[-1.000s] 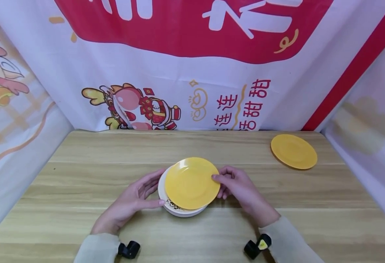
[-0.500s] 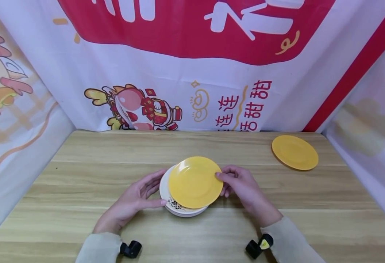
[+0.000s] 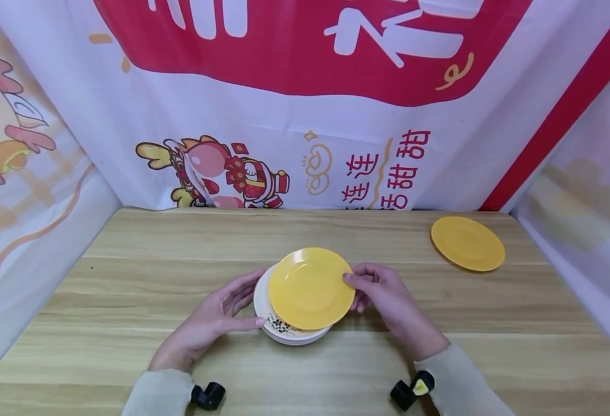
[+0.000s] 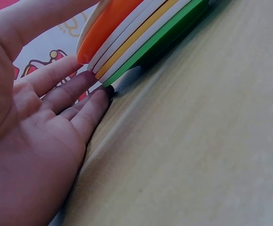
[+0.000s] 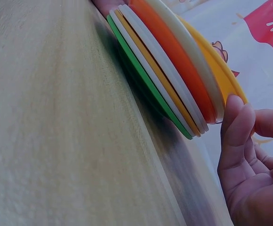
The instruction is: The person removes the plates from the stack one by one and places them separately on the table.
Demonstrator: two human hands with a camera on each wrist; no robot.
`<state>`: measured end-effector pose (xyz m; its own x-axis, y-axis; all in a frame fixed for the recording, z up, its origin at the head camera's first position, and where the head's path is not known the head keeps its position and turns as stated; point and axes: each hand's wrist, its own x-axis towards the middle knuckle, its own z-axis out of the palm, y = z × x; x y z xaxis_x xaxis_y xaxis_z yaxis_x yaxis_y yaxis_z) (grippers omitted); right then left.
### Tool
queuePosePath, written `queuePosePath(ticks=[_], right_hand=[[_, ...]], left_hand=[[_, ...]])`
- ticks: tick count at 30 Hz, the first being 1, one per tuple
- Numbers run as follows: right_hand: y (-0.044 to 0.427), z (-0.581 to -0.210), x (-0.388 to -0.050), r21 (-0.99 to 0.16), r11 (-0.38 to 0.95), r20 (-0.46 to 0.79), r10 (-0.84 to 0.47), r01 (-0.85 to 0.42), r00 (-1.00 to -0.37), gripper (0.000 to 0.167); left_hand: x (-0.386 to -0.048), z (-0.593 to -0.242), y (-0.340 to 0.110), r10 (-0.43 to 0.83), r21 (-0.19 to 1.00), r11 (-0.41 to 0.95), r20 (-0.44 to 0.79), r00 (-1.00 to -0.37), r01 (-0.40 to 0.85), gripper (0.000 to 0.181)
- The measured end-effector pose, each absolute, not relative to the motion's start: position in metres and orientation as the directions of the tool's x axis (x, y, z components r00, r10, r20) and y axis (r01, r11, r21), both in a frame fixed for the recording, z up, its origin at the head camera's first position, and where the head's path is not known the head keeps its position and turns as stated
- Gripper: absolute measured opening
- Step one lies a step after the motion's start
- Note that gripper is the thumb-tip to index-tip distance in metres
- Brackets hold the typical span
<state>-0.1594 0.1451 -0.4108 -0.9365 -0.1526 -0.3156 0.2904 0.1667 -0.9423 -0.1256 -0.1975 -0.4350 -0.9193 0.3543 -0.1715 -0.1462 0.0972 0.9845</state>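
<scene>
Seeing a red-and-white backdrop (image 3: pixel 284 115) hanging beyond left hand (image 3: pixel 218 313) and right hand (image 3: pixel 381 293). Noticing a wood-grain tabletop (image 3: pixel 305 384) spreading beneath both.

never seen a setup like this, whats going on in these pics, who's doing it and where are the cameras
There's no machine here: a person is working with two bare hands. The wide picture comes from a camera on the head, looking down at a wooden table. The two darker close-ups come from cameras on the wrists, one each; the small black devices by the cuffs are probably those.

On the table is a stack of plates or shallow dishes in different colours, with green at the bottom. The right hand pinches the edge of a yellow plate sitting off-centre on top. The left hand touches the stack's other side. Another yellow plate lies alone at the far right.
</scene>
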Motion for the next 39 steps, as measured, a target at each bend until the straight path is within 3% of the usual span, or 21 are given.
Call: queuePosePath(ticks=[7,17,32,39], right_hand=[[0.145,-0.412,-0.16,-0.94,0.172,-0.321,-0.159,0.294,-0.934,0.031],[0.143,-0.41,-0.161,-0.938,0.17,-0.329,-0.169,0.301,-0.929,0.03],[0.143,-0.41,-0.16,-0.941,0.16,-0.324,-0.171,0.298,-0.931,0.03],[0.145,-0.409,-0.161,-0.939,0.167,-0.325,-0.149,0.3,-0.934,0.032]], left_hand=[[-0.124,-0.425,-0.193,0.366,0.972,0.188,-0.203,-0.908,-0.142,0.097],[-0.122,-0.415,-0.179,0.398,0.925,0.38,-0.144,-0.906,0.02,0.13],[-0.125,-0.426,-0.182,0.396,0.935,0.35,-0.096,-0.913,0.053,0.126],[-0.124,-0.422,-0.179,0.412,0.924,0.382,-0.145,-0.899,0.026,0.132]])
